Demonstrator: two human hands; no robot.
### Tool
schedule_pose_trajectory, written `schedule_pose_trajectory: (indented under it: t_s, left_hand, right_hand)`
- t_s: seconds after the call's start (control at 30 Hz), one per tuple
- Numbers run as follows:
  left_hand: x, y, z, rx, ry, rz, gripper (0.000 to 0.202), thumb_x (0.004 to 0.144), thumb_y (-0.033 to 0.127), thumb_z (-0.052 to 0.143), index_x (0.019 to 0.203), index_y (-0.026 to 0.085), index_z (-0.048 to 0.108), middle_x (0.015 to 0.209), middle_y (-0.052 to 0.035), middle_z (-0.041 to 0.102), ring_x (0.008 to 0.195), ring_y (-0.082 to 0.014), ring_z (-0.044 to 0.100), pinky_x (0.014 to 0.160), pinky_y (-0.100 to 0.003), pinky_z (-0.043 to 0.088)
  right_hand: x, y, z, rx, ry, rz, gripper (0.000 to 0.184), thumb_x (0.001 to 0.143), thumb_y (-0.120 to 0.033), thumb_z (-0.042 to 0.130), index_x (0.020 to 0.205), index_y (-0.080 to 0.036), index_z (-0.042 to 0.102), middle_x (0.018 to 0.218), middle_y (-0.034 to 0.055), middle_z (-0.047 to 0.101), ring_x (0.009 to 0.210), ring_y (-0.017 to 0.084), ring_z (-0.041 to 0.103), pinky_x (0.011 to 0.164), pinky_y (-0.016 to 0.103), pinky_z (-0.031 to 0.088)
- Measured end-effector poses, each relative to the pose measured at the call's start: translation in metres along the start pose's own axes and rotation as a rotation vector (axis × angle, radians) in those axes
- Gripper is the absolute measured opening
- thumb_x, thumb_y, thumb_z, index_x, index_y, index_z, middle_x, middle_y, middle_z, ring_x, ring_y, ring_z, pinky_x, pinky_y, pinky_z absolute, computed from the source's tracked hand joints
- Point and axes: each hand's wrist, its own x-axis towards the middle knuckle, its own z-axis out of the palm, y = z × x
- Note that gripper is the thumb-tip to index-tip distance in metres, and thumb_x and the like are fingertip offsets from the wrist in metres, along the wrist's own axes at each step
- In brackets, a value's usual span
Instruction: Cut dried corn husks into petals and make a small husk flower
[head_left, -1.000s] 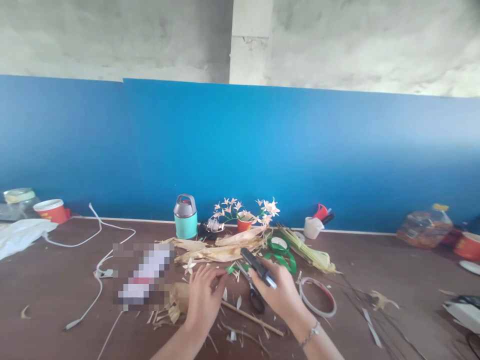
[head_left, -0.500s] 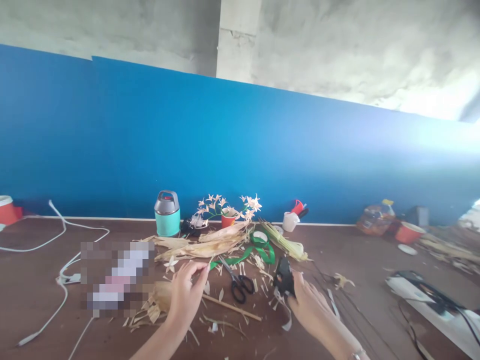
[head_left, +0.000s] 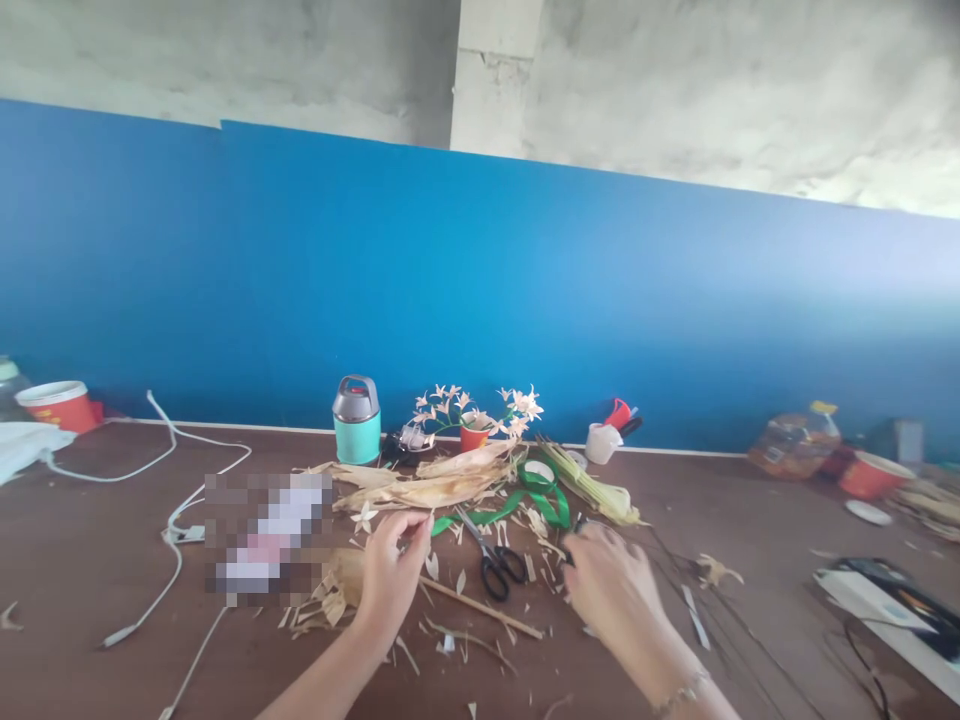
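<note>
My left hand (head_left: 390, 580) hovers over a heap of dry corn husk scraps (head_left: 330, 595), thumb and forefinger pinched together at a small pale bit I cannot make out. My right hand (head_left: 611, 590) lies knuckles-up to the right of black-handled scissors (head_left: 495, 562), its fingers curled down over a black tool (head_left: 568, 556) of which only a dark edge shows. A thin wooden stick (head_left: 487, 610) lies between the hands. Long husks (head_left: 435, 485) and a green ribbon (head_left: 546, 497) lie just beyond.
On the brown table (head_left: 112, 570), a teal container (head_left: 356, 420), husk flowers in a red cup (head_left: 474, 418) and a white cup (head_left: 602, 442) line the blue wall. A white cable (head_left: 174, 500) runs left, near a red bowl (head_left: 58, 402). A white device with wires (head_left: 889, 600) sits right.
My right hand carried the black tool from above the scissors to the table on their right and now covers it. The left hand stayed pinched near the husks. The view swung about.
</note>
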Motion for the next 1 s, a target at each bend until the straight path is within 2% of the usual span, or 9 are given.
schedule_pose_trajectory:
  t_s: [0.07, 0.13, 0.23, 0.33, 0.4, 0.53, 0.7, 0.8, 1.0]
  left_hand:
    - [0.0, 0.0, 0.0, -0.003, 0.002, -0.006, 0.023, 0.079, 0.036, 0.053, 0.074, 0.019, 0.066, 0.074, -0.0044, 0.07, 0.07, -0.0201, 0.063, 0.068, -0.03, 0.05]
    - [-0.001, 0.002, 0.0, -0.005, -0.006, -0.006, 0.023, 0.08, 0.036, 0.053, 0.074, 0.019, 0.066, 0.075, -0.0044, 0.07, 0.072, -0.0202, 0.064, 0.068, -0.03, 0.049]
    - [-0.002, 0.005, 0.0, -0.004, -0.021, -0.005, 0.025, 0.08, 0.038, 0.051, 0.073, 0.019, 0.065, 0.075, -0.0049, 0.069, 0.073, -0.0205, 0.063, 0.067, -0.03, 0.049]
    - [-0.003, 0.007, 0.0, -0.002, -0.034, -0.017, 0.025, 0.08, 0.039, 0.05, 0.073, 0.019, 0.065, 0.074, -0.0047, 0.069, 0.071, -0.0199, 0.062, 0.067, -0.03, 0.049]
    - [-0.003, 0.008, 0.0, -0.016, -0.045, -0.038, 0.026, 0.08, 0.039, 0.05, 0.073, 0.019, 0.065, 0.074, -0.0045, 0.069, 0.07, -0.0196, 0.062, 0.066, -0.029, 0.048]
    - [-0.004, 0.01, 0.001, -0.086, -0.075, -0.103, 0.026, 0.078, 0.04, 0.052, 0.074, 0.018, 0.065, 0.07, -0.0041, 0.068, 0.066, -0.019, 0.061, 0.061, -0.027, 0.046]
    - [-0.007, 0.019, 0.003, -0.165, -0.203, -0.252, 0.026, 0.076, 0.039, 0.053, 0.068, 0.017, 0.064, 0.057, 0.0005, 0.06, 0.052, -0.0137, 0.05, 0.051, -0.023, 0.037]
    - [-0.009, 0.023, 0.005, -0.182, -0.24, -0.286, 0.024, 0.074, 0.035, 0.054, 0.063, 0.016, 0.062, 0.055, 0.0015, 0.056, 0.052, -0.0126, 0.046, 0.052, -0.022, 0.034]
    - [-0.012, 0.023, 0.009, -0.246, -0.3, -0.31, 0.021, 0.071, 0.031, 0.054, 0.057, 0.015, 0.058, 0.054, 0.002, 0.052, 0.056, -0.0132, 0.044, 0.054, -0.023, 0.033]
  right_hand:
    - [0.006, -0.03, 0.003, 0.198, -0.025, -0.2, 0.019, 0.077, -0.014, 0.049, 0.076, -0.021, 0.066, 0.087, 0.0079, 0.064, 0.09, 0.024, 0.056, 0.076, 0.033, 0.035]
    - [0.011, -0.056, 0.016, 0.356, -0.067, -0.329, 0.015, 0.075, -0.019, 0.053, 0.081, -0.02, 0.066, 0.091, 0.0072, 0.063, 0.092, 0.023, 0.055, 0.079, 0.032, 0.035]
    - [0.015, -0.077, 0.042, 0.473, -0.061, -0.342, 0.018, 0.071, -0.018, 0.057, 0.088, -0.018, 0.065, 0.096, 0.0073, 0.06, 0.094, 0.023, 0.052, 0.079, 0.031, 0.037]
    - [0.015, -0.078, 0.06, 0.525, -0.011, -0.303, 0.016, 0.068, -0.012, 0.058, 0.082, -0.018, 0.063, 0.092, 0.0062, 0.059, 0.093, 0.021, 0.051, 0.079, 0.029, 0.037]
    - [0.016, -0.075, 0.064, 0.557, -0.008, -0.297, 0.012, 0.067, -0.011, 0.058, 0.075, -0.018, 0.063, 0.088, 0.0052, 0.059, 0.091, 0.021, 0.052, 0.079, 0.029, 0.037]
    - [0.018, -0.072, 0.057, 0.729, 0.048, -0.316, 0.012, 0.069, -0.01, 0.058, 0.064, -0.019, 0.064, 0.077, 0.0024, 0.061, 0.081, 0.019, 0.055, 0.074, 0.027, 0.039]
    - [0.017, -0.072, 0.044, 1.088, 0.228, -0.261, 0.013, 0.08, -0.018, 0.052, 0.074, -0.019, 0.063, 0.076, 0.0033, 0.065, 0.074, 0.017, 0.059, 0.068, 0.025, 0.044]
    - [0.013, -0.074, 0.042, 1.132, 0.319, -0.24, 0.011, 0.081, -0.021, 0.052, 0.076, -0.019, 0.062, 0.076, 0.0036, 0.065, 0.071, 0.017, 0.059, 0.066, 0.025, 0.045]
    - [0.009, -0.078, 0.045, 1.142, 0.395, -0.268, 0.01, 0.081, -0.02, 0.053, 0.075, -0.02, 0.06, 0.075, 0.0034, 0.064, 0.072, 0.018, 0.06, 0.067, 0.025, 0.046]
